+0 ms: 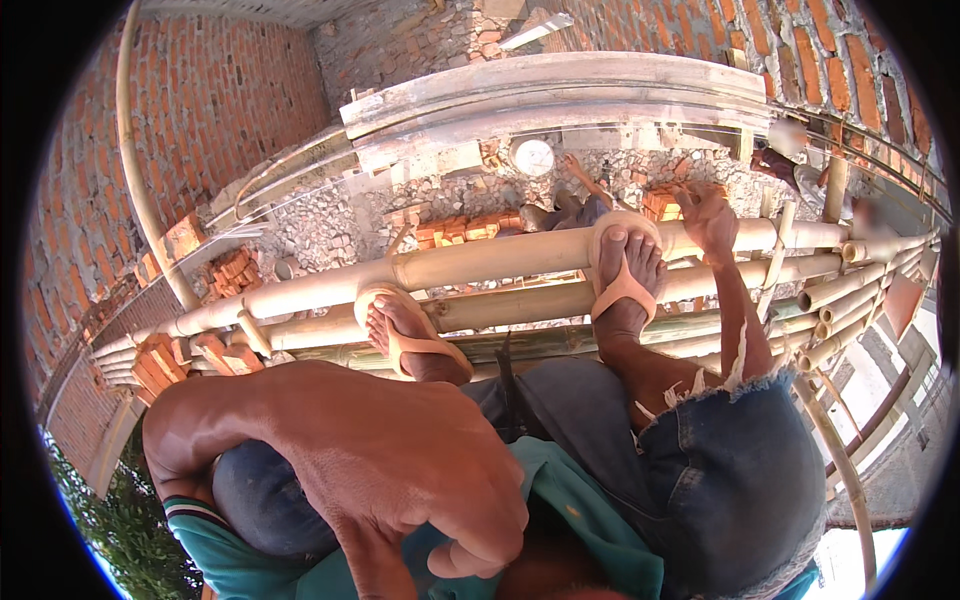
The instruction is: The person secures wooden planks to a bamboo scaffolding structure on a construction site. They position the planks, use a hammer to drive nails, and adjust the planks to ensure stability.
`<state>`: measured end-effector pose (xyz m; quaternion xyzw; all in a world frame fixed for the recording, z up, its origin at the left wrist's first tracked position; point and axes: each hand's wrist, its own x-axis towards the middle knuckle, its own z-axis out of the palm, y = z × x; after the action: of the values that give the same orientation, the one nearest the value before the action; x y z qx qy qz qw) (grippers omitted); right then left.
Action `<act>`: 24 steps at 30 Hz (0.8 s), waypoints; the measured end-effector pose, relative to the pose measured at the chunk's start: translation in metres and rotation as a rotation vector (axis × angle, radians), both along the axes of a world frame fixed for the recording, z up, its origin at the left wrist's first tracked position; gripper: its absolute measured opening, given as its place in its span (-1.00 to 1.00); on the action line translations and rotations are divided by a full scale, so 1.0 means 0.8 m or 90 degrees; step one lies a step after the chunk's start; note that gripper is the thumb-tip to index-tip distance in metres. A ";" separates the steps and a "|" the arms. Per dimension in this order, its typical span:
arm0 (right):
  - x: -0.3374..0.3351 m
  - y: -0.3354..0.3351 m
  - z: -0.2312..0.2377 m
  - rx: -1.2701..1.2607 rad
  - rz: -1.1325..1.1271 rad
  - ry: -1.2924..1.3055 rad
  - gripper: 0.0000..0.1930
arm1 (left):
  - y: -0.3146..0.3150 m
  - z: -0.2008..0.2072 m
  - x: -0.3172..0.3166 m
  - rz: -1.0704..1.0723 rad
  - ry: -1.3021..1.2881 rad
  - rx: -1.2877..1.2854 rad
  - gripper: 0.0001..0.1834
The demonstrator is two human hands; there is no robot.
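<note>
My left hand (400, 440) is large and close, its back toward me, above my left knee and the teal shirt (570, 500). Its thumb stands apart from a bent finger, and nothing shows between them; the other fingers are hidden. Beyond my right knee, my right hand (710, 222) hangs in front of the thick front bamboo pole (500, 258). Its fingers are loosely bent and apart, with no object visible in them. My feet, in light orange flip-flops (428, 350), rest on the bamboo poles.
Orange bricks (158, 368) lie on the poles at left. Below are rubble (335, 215), stacked bricks (462, 230), a white bucket (533, 156) and a person's arm (588, 180). Wooden planks (560, 85) span beyond. Another person (800, 170) is at right. Brick walls (220, 90) surround the drop.
</note>
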<state>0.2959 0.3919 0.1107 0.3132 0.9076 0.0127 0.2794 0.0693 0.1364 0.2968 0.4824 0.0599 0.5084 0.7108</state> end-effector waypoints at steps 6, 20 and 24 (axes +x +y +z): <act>0.046 0.157 -0.102 -0.130 0.010 0.299 -0.66 | -0.021 -0.085 -0.030 0.209 -0.331 -0.265 0.08; 0.015 0.137 -0.055 -0.164 0.006 0.123 -0.46 | -0.015 -0.063 -0.036 0.255 -0.096 -0.225 0.09; 0.015 0.136 -0.049 -0.229 0.033 0.153 -0.50 | -0.025 -0.060 -0.035 0.276 -0.066 -0.362 -0.09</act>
<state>0.3078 0.5003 0.0716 0.2339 0.9299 -0.1796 0.2199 0.0416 0.1167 0.2486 0.2149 0.2635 0.6341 0.6945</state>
